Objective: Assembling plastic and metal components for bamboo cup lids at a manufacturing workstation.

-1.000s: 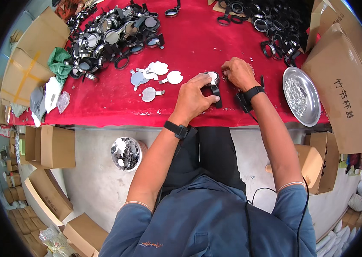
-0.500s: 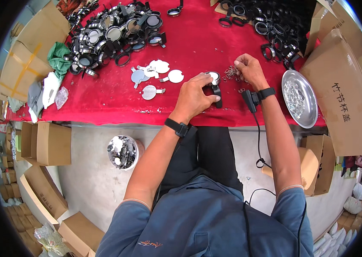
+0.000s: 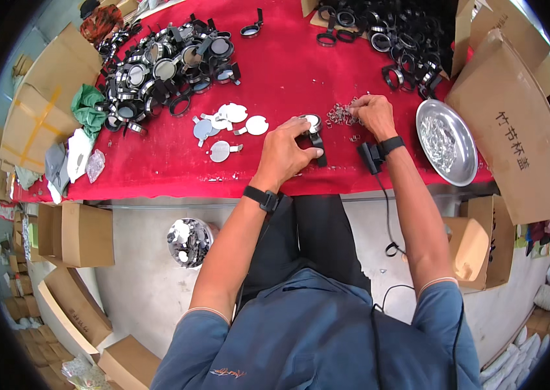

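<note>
My left hand (image 3: pixel 281 151) is closed round a black ring-shaped lid (image 3: pixel 314 121) with a silver disc in it. Its black strap (image 3: pixel 321 151) hangs toward the table's front edge beside my thumb. Just right of it, my right hand (image 3: pixel 375 116) has its fingers bunched at the edge of a scatter of small metal clips (image 3: pixel 336 116); whatever lies between the fingertips is hidden. Left of my left hand lie several loose silver discs with tabs, among them one round disc (image 3: pixel 220 151) nearest the front and another disc (image 3: pixel 257 125).
A large heap of black lids (image 3: pixel 158 71) covers the far left, and black rings (image 3: pixel 411 55) pile up far right. A steel bowl (image 3: pixel 467 155) of metal pieces stands right, beside a tall carton (image 3: pixel 496 117). A bucket (image 3: pixel 208 234) of scraps sits on the floor. A black cable (image 3: pixel 387 214) hangs from my right wrist.
The view has tilted slightly. My right fingers have lowered and turned in against the clips. My left hand keeps its hold on the lid.
</note>
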{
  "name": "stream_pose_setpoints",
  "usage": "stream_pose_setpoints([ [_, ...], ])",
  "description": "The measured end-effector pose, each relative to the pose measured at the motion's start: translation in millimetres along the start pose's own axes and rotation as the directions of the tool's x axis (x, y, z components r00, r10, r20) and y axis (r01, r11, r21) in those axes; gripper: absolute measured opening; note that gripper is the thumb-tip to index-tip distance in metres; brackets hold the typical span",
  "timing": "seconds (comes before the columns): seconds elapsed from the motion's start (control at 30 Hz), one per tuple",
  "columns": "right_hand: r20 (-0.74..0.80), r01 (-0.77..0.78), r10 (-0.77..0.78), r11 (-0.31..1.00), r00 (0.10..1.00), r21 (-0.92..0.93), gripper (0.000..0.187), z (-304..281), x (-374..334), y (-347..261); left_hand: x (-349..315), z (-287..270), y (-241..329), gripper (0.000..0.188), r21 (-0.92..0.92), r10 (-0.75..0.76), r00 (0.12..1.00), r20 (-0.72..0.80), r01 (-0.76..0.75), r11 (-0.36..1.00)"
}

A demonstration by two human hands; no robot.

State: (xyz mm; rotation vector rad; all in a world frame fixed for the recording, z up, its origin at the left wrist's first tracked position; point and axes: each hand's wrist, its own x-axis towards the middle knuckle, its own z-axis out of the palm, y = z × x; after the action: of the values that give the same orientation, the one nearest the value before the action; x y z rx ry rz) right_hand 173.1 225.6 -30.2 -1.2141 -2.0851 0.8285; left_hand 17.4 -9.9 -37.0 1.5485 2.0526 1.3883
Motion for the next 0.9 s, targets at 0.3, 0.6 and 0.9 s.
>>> stream_pose_setpoints([
  [0.3,0.381,-0.374,0.124,0.606,0.916,0.702,0.012,-21,0,15,0,5,0,0.068,0.020,0.004,1.000,0.008,-0.004,1.000],
  [0.6,0.619,-0.601,0.006,0.249,0.785,0.760,0.018,-6,-55,1,5,-6,2,0.068,0.036,-0.029,0.996,0.090,0.025,0.999],
  [0.9,0.364,-0.284,0.120,0.852,0.924,0.441,0.037,17,-106,-21,3,-3,-1,0.068,0.048,-0.027,0.997,0.068,0.023,0.999],
])
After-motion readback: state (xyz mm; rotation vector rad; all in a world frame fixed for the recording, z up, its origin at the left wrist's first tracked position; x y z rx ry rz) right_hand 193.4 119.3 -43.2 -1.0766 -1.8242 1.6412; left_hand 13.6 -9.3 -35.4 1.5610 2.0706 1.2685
